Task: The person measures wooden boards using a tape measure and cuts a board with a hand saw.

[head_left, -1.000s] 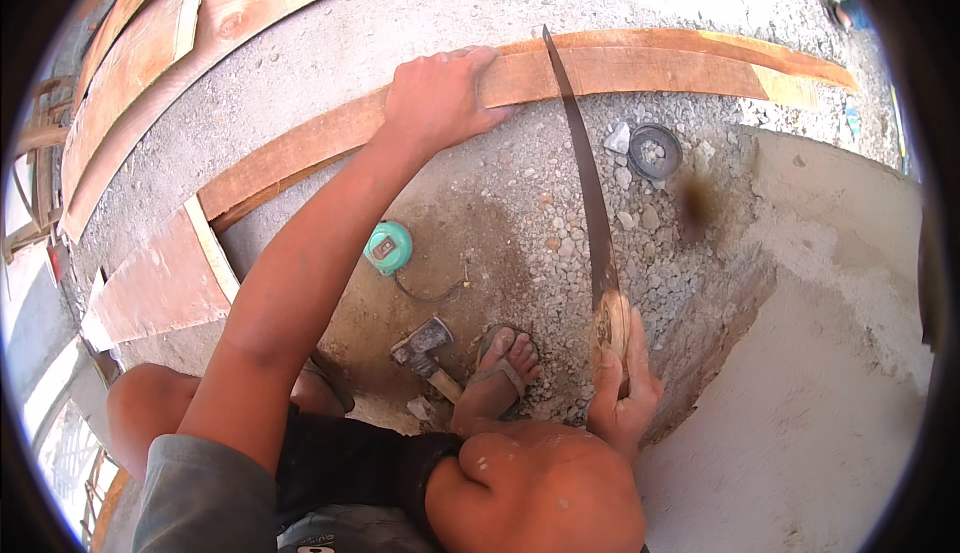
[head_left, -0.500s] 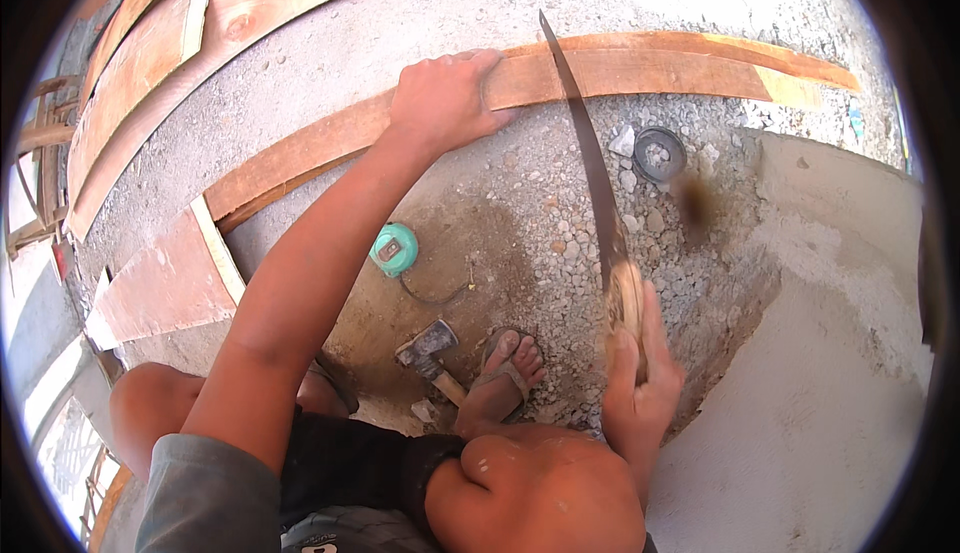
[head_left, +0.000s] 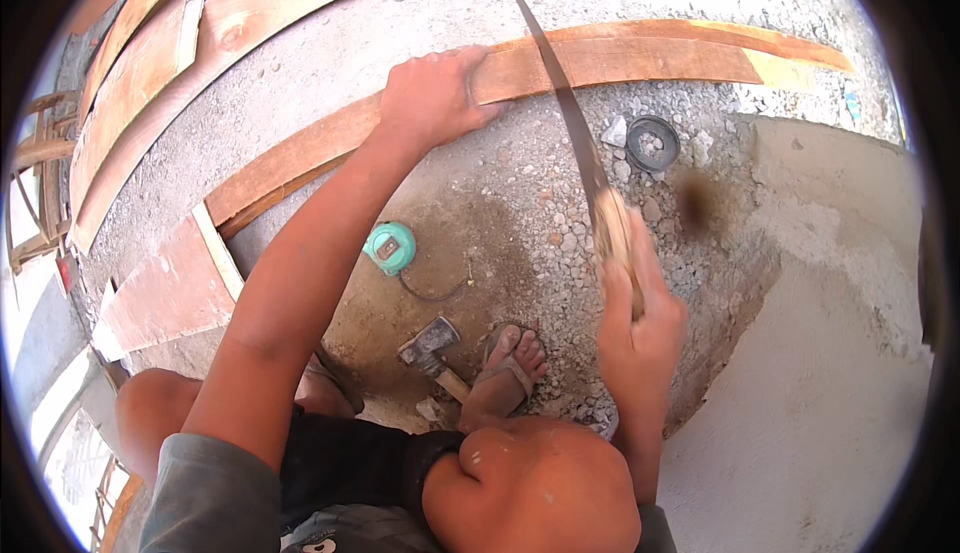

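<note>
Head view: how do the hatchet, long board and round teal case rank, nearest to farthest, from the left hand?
1. Long board: under the left hand.
2. Round teal case: below, on the ground.
3. Hatchet: lower, beside one foot.

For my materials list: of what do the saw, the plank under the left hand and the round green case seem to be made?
Saw blade: probably steel; thin, dark, dull.
Saw handle: apparently bare wood; pale with darker streaks.
Plank: seemingly unpainted wood; matt, unevenly reddish-brown.
Round green case: perhaps plastic, smooth and mostly evenly coloured; painted metal remains possible.
</note>
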`<state>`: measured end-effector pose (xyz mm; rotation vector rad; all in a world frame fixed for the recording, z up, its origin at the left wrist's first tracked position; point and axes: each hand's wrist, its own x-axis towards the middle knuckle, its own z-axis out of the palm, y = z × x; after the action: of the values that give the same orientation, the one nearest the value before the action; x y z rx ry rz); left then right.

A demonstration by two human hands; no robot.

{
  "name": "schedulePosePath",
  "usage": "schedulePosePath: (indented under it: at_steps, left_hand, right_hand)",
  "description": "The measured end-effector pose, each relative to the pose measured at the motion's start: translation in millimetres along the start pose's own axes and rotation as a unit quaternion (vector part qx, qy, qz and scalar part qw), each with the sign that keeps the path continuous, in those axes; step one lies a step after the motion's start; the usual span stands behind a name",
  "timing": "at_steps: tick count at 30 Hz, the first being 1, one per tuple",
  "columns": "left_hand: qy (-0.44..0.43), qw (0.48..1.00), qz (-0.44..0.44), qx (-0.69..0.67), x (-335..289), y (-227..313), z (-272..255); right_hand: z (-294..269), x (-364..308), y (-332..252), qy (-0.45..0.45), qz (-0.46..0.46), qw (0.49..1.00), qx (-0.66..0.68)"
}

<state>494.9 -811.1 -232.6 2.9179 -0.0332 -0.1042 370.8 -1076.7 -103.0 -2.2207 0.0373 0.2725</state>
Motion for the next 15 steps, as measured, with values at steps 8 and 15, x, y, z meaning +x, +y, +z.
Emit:
schedulePosePath:
  at_steps: [8,15]
  left_hand:
    - [-0.005,0.999,-0.003,-0.031,8.9,16.0,1.1]
    - [-0.046,0.999,-0.005,-0.015,10.4,12.6,-10.2]
  right_hand:
    - [27.7,67.5,0.2,0.006,-0.025,0.999,-0.027]
    - [29.4,35.5,13.7,0.017,-0.043,0.999,-0.003]
